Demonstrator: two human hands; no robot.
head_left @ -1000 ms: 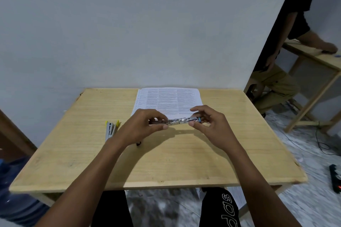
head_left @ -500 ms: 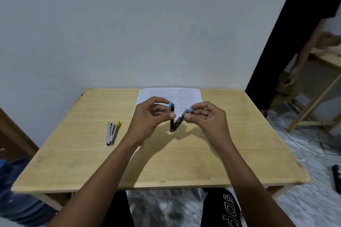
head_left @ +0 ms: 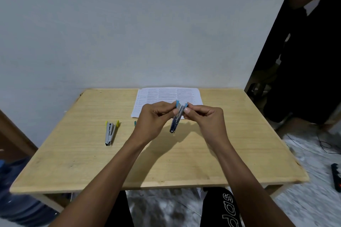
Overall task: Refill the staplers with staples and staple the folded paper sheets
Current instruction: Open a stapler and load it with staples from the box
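Observation:
A small metal stapler with blue tips hangs upright above the wooden table, its two arms almost folded together, hinge end pointing down. My left hand pinches the left blue-tipped arm and my right hand pinches the right one. A printed paper sheet lies flat at the table's far edge, just behind both hands. A second stapler with yellow tips lies on the table to the left, slightly spread. A small teal item peeks out beside my left wrist, mostly hidden.
A pale wall rises right behind the table. A dark doorway and a person's dark clothing fill the right side. A blue water jug stands on the floor at lower left; cables and a power strip lie on the floor at right.
The blue-tipped stapler, spread flat between my hands a second ago, has been folded nearly closed and now hangs upright. The person at the right has moved closer, filling the doorway.

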